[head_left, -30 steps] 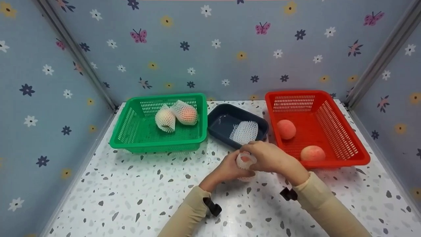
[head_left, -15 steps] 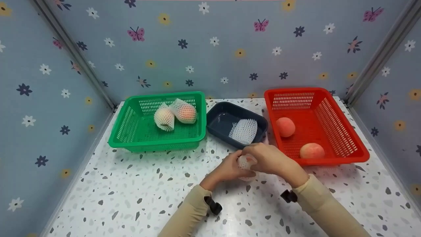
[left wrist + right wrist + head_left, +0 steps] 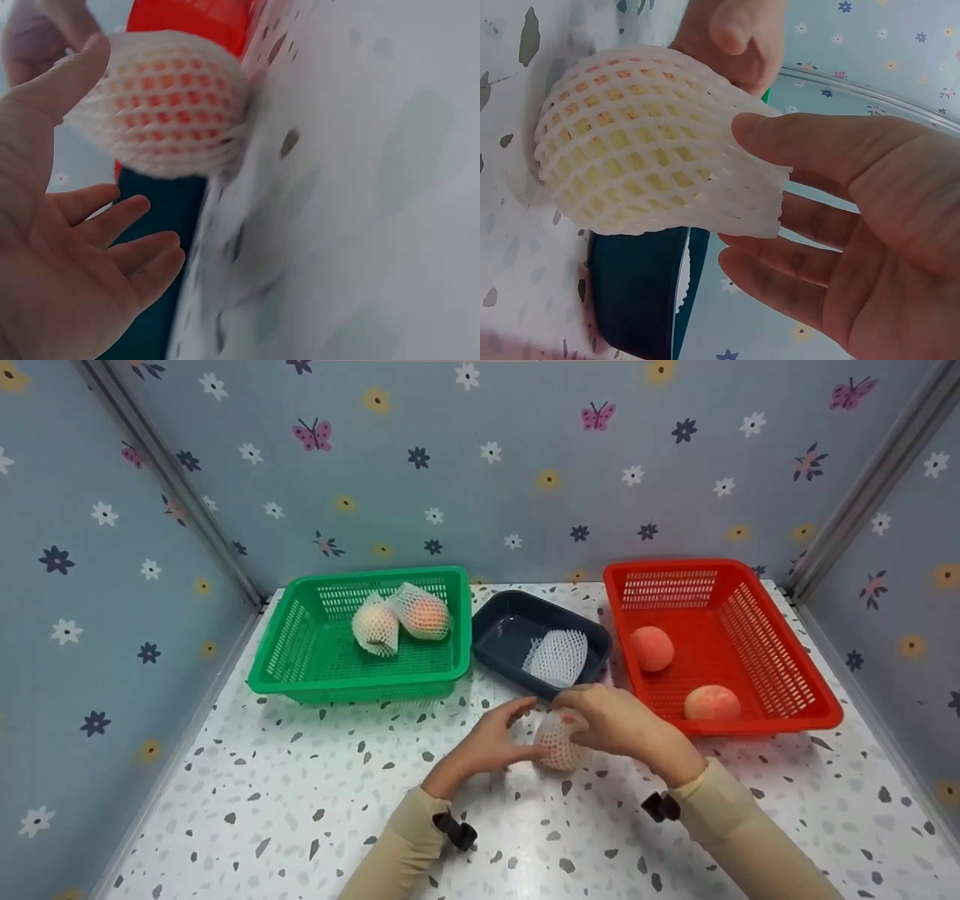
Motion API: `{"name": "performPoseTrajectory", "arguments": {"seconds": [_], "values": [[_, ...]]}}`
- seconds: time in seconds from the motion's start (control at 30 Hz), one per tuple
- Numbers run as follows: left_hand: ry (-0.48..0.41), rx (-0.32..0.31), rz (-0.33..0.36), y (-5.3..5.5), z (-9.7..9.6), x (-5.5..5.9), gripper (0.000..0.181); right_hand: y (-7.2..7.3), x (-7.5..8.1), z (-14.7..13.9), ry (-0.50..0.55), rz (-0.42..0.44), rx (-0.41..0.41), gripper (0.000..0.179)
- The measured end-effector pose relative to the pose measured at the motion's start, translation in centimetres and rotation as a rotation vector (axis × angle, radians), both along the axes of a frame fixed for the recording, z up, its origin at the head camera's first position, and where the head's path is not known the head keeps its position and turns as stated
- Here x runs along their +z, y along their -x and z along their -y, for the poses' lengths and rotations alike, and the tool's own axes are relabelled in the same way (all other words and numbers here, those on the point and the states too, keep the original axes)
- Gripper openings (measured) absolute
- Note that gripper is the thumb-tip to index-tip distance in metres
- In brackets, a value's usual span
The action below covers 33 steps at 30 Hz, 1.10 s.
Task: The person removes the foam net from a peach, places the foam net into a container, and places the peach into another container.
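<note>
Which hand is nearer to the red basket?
Right. The right hand, holding the netted peach, is close to the red basket at its near left corner; the left hand is farther left, on the peach's other side.

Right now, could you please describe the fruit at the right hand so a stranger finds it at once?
Find the dark tray between the green basket and the red basket. Just in front of it, the right hand pinches the mouth of a white foam net around this fruit. It is the only fruit outside both baskets.
</note>
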<state>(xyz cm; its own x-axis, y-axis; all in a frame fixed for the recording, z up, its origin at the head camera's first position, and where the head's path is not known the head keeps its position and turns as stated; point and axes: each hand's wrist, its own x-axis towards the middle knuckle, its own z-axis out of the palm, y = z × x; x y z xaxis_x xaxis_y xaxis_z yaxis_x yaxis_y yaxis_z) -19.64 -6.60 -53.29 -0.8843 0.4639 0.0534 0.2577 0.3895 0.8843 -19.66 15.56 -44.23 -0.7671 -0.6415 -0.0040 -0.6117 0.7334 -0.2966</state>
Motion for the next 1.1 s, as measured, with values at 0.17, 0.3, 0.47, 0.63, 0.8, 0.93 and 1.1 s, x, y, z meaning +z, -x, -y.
{"name": "performPoseTrajectory", "arguments": {"seconds": [0.17,0.3,0.47,0.63,0.8,0.93,1.1], "values": [[0.016,0.05,-0.11,-0.4,2.4,2.2,0.062,0.0,0.2,0.0,-0.007,0.039,-0.025,0.046],[0.077,0.105,-0.23,-0.9,3.9,4.3,0.05,0.1,0.2,0.0,-0.001,0.033,-0.04,0.05],[0.089,0.124,-0.251,-1.2,5.5,6.2,0.041,0.1,0.0,-0.3,0.017,0.021,-0.033,0.048],[0.008,0.121,-0.18,-1.2,6.3,6.7,0.037,0.1,-0.5,-0.4,0.034,0.011,0.005,0.04],[0.006,0.125,-0.172,-1.0,6.0,6.4,0.036,0.2,-1.0,-0.5,0.062,-0.024,0.04,0.033],[0.012,0.139,-0.191,-0.8,5.7,6.2,0.035,0.3,-1.3,-0.5,0.095,-0.048,0.06,0.029],[0.037,0.148,-0.221,-0.5,5.3,6.1,0.033,0.6,-1.8,-0.6,0.145,-0.099,0.119,0.021]]}}
